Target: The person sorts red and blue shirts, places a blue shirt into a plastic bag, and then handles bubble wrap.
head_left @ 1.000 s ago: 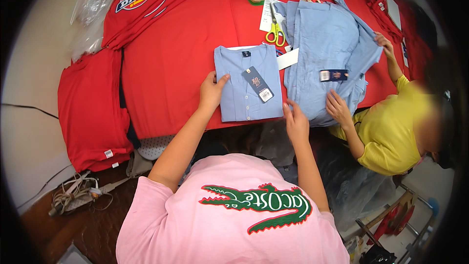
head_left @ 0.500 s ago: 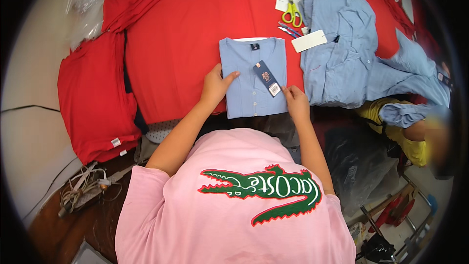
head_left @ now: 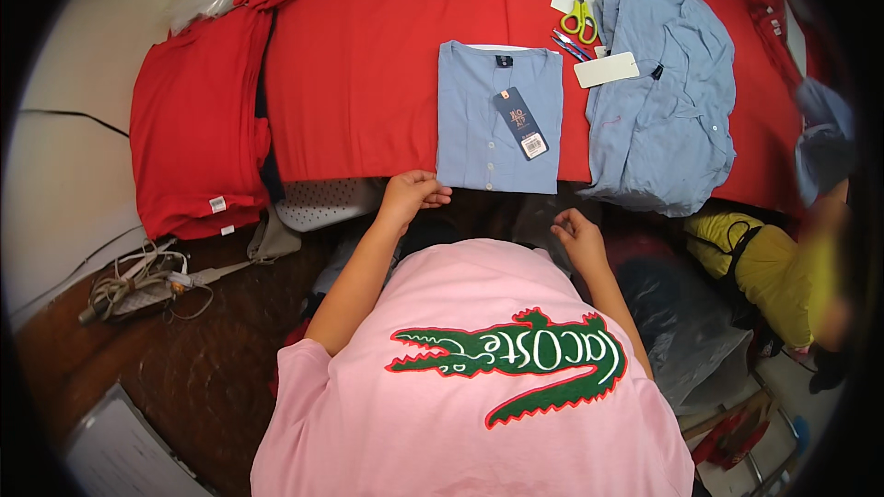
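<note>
The folded blue shirt (head_left: 470, 120) is lying as a smooth, flat rectangle at the near edge of the red cloth (head_left: 359, 83), a stiff dark tag (head_left: 520, 123) slanting across its front. The left hand (head_left: 412, 200) is touching its near left corner; whether the fingertips are pinching it, I cannot tell. The right hand (head_left: 582, 241) is hovering nearer, loosely curled, thumb and fingers apart. Rightward, a limp, wrinkled blue garment (head_left: 658, 143) is spreading.

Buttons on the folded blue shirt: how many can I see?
3, in a column down the shirt: the top button left of the tag, the middle button just below, the bottom button near the lower edge. More may be hidden by the folds.
</note>
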Motion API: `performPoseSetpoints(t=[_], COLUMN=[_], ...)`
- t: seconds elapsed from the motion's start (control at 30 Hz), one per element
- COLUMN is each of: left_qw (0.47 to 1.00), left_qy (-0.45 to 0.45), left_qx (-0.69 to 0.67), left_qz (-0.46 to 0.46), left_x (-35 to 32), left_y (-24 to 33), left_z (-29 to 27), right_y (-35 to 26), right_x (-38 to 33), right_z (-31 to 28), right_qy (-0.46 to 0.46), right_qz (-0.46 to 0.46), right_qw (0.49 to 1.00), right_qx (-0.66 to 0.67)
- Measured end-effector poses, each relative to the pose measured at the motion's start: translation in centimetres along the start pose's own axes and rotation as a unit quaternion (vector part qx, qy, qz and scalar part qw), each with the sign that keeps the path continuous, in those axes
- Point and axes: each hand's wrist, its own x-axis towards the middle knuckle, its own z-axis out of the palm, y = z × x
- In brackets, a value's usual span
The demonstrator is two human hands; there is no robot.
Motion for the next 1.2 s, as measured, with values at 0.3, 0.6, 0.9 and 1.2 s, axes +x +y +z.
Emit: performPoseSetpoints(t=[0.3, 0.6, 0.9, 1.2], left_qw=[0.781, 0.77, 0.785, 0.893], left_qy=[-0.016, -0.198, -0.212, 0.016], left_qx=[0.618, 0.559, 0.546, 0.37], left_qz=[0.087, 0.233, 0.202, 0.255], left_x=[-7.4, -6.3, -2.9, -3.2], left_y=[-3.6, 2.2, -1.2, -0.7], left_z=[1.6, 10.3, 7.1, 4.0], right_y=[-1.6, -8.6, -2.4, -8.5], right_x=[0.7, 1.8, 5.8, 8.9], right_z=[0.8, -7.7, -7.1, -9.0], right_qy=[-0.151, -0.186, -0.099, -0.048], right_qz=[-0.319, -0.341, -0.329, -0.355], right_qw=[0.93, 0.921, 0.934, 0.93], right_qx=[-0.102, 0.029, -0.103, -0.081])
